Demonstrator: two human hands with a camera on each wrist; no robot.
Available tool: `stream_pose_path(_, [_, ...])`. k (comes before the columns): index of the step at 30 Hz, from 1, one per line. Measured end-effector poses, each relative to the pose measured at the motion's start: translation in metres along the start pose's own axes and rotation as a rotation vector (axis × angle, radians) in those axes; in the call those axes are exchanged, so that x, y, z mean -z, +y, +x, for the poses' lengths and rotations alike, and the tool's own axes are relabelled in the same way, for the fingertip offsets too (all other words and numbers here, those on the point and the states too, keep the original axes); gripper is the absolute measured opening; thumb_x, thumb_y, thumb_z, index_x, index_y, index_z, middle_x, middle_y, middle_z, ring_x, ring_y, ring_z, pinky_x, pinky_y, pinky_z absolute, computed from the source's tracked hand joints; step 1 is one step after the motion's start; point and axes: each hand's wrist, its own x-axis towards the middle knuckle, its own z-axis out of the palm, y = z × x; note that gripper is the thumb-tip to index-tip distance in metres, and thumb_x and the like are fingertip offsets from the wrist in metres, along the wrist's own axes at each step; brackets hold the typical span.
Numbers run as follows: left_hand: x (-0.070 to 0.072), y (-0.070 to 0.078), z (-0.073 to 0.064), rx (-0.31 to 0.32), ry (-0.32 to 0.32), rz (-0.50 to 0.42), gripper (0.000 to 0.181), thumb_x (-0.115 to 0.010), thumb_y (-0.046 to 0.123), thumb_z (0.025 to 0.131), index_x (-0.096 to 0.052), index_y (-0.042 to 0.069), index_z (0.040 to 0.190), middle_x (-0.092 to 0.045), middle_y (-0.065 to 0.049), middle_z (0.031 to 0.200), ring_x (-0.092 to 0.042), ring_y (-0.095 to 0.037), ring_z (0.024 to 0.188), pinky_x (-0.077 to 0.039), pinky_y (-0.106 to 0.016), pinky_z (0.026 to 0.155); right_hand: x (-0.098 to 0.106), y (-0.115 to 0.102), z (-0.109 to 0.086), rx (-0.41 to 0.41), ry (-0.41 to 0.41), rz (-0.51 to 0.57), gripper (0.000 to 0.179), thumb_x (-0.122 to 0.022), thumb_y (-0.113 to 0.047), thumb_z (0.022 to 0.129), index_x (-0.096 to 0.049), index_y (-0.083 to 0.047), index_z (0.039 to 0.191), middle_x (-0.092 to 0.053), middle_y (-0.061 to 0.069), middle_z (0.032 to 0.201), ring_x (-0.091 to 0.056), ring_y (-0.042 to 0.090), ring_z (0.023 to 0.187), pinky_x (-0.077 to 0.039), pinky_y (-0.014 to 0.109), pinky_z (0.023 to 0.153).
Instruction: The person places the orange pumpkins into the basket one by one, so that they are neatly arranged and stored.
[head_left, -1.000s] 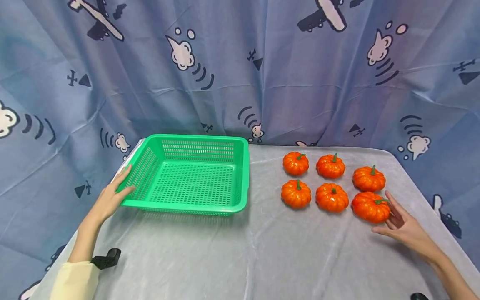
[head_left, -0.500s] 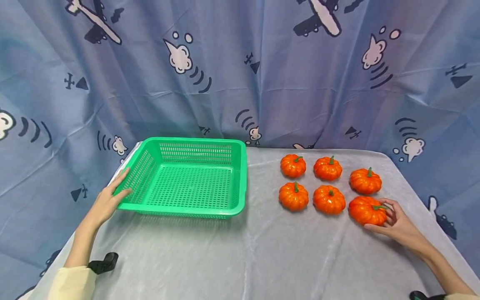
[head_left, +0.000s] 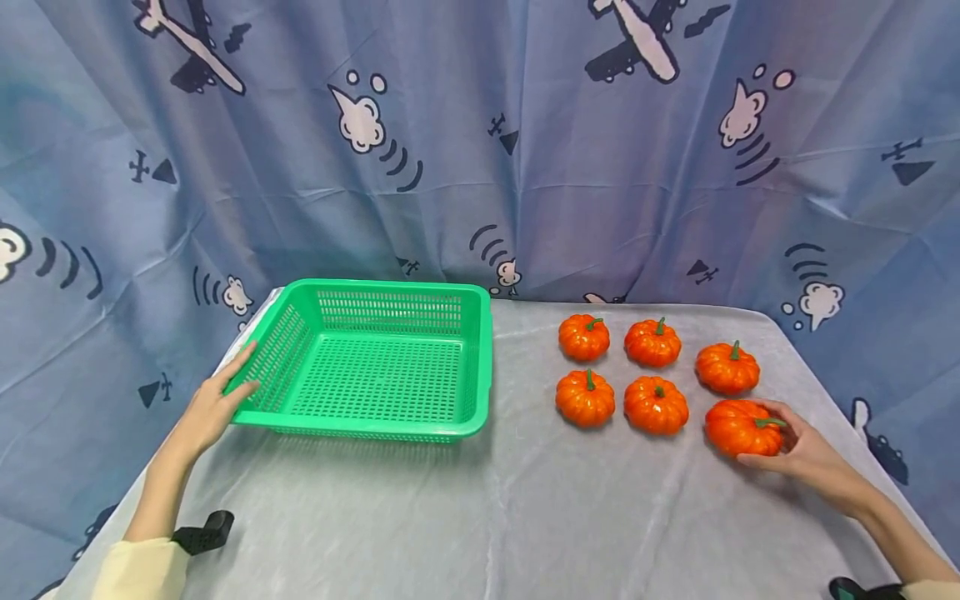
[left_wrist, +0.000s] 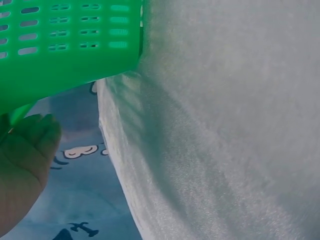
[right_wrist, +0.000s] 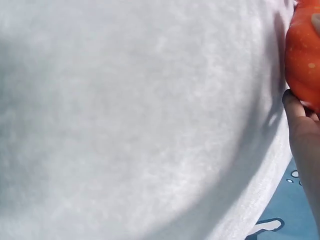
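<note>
My left hand (head_left: 206, 412) grips the left rim of a green plastic basket (head_left: 480, 400), with the thumb on the inner side. Seen from the left wrist, the fingers (left_wrist: 42, 132) come up under the basket's rim. My right hand (head_left: 813, 458) holds the front right small orange pumpkin (head_left: 738, 427), its thumb on the near side and fingers round the far right side. In the right wrist view that pumpkin (right_wrist: 302, 60) shows only in part, at the right edge. Another pumpkin (head_left: 727, 369) sits just behind it.
Left of these, more pumpkins stand in two short rows, including a front one (head_left: 656, 406) and a back one (head_left: 583, 337). All rest on a table with a pale cloth (head_left: 420, 517). A blue patterned curtain (head_left: 450, 125) hangs behind.
My right hand has closed in from the right round the front right pumpkin, which has shifted slightly right, away from its neighbour. The left hand stays at the basket's rim.
</note>
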Motion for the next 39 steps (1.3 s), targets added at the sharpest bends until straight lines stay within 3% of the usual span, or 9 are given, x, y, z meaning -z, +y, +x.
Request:
stream_pose_path(4, [0.001,-0.002,-0.001,-0.008,0.023,-0.025,0.059,-0.043,0.022,0.101,-0.019,0.016,0.154,-0.022,-0.032,0.150,-0.017,-0.061,0.132,-0.016,-0.076,0.099,0.006,-0.004,0.000,0.035,0.025,0.028,0.066,-0.068,-0.019,0.088,-0.028,-0.032,0.138,-0.034,0.008,0.129,-0.034,-0.013,0.098,-0.038,0.010,0.072])
stream_pose_path(12, [0.003,-0.003,-0.002,-0.005,0.033,-0.039,0.058,-0.041,0.020,0.101,-0.018,0.015,0.154,-0.020,-0.032,0.151,-0.015,-0.060,0.132,-0.015,-0.076,0.100,0.019,-0.022,0.005,0.033,0.007,0.068,0.079,-0.065,-0.016,0.091,-0.016,0.007,0.149,-0.037,-0.017,0.121,-0.041,-0.018,0.094,-0.046,0.009,0.075])
stream_pose_path(15, [0.003,-0.003,-0.002,-0.010,0.032,-0.038,0.058,-0.041,0.019,0.101,-0.018,0.015,0.154,-0.020,-0.031,0.151,-0.016,-0.060,0.132,-0.015,-0.075,0.100,0.020,-0.032,0.009,0.027,-0.012,0.055,0.081,-0.064,-0.018,0.092,-0.013,0.009,0.149,-0.039,0.002,0.128,-0.041,-0.019,0.092,-0.047,0.009,0.075])
stream_pose_path(18, [0.003,-0.003,-0.001,-0.014,0.031,-0.036,0.058,-0.042,0.018,0.101,-0.019,0.014,0.154,-0.021,-0.031,0.151,-0.016,-0.060,0.132,-0.015,-0.075,0.100,0.018,-0.041,0.016,0.026,-0.030,0.044,0.085,-0.064,-0.020,0.092,-0.008,0.010,0.149,-0.029,0.027,0.139,-0.038,-0.019,0.092,-0.048,0.009,0.075])
stream_pose_path(24, [0.001,-0.003,0.000,-0.006,0.028,-0.046,0.058,-0.041,0.019,0.101,-0.019,0.015,0.154,-0.020,-0.031,0.151,-0.015,-0.060,0.133,-0.015,-0.075,0.100,0.006,-0.062,0.032,0.054,-0.028,0.011,0.089,-0.066,-0.023,0.090,-0.008,0.008,0.150,-0.019,0.037,0.145,-0.040,0.016,0.113,-0.044,0.005,0.075])
stream_pose_path(26, [0.001,-0.004,0.000,-0.001,0.030,-0.047,0.058,-0.041,0.019,0.100,-0.019,0.015,0.154,-0.020,-0.031,0.151,-0.016,-0.059,0.133,-0.015,-0.075,0.101,0.001,-0.069,0.039,0.089,-0.019,0.013,0.087,-0.068,-0.021,0.089,-0.013,0.008,0.150,-0.022,0.035,0.145,-0.039,0.019,0.116,-0.042,0.004,0.076])
stream_pose_path(30, [0.001,-0.004,-0.002,0.010,0.034,-0.039,0.058,-0.042,0.018,0.100,-0.020,0.015,0.154,-0.020,-0.030,0.152,-0.016,-0.059,0.133,-0.016,-0.075,0.100,-0.007,-0.083,0.054,0.165,-0.001,0.035,0.081,-0.070,-0.018,0.087,-0.023,0.005,0.149,-0.028,0.028,0.144,-0.039,0.004,0.113,-0.040,0.003,0.080])
stream_pose_path(36, [-0.001,-0.001,0.001,0.006,0.020,-0.030,0.058,-0.040,0.018,0.100,-0.019,0.015,0.154,-0.021,-0.029,0.152,-0.017,-0.058,0.134,-0.016,-0.074,0.101,-0.013,-0.110,0.073,0.132,-0.045,0.033,0.089,-0.071,-0.023,0.087,-0.015,-0.002,0.153,-0.022,0.029,0.151,-0.028,0.043,0.130,-0.044,0.008,0.081])
stream_pose_path(39, [-0.002,-0.001,0.003,0.002,0.017,-0.031,0.058,-0.040,0.017,0.100,-0.019,0.015,0.154,-0.021,-0.028,0.152,-0.017,-0.057,0.134,-0.016,-0.074,0.102,-0.017,-0.123,0.083,0.140,-0.073,0.068,0.091,-0.072,-0.022,0.086,-0.014,-0.004,0.153,-0.021,0.029,0.151,-0.030,0.041,0.129,-0.046,0.011,0.080])
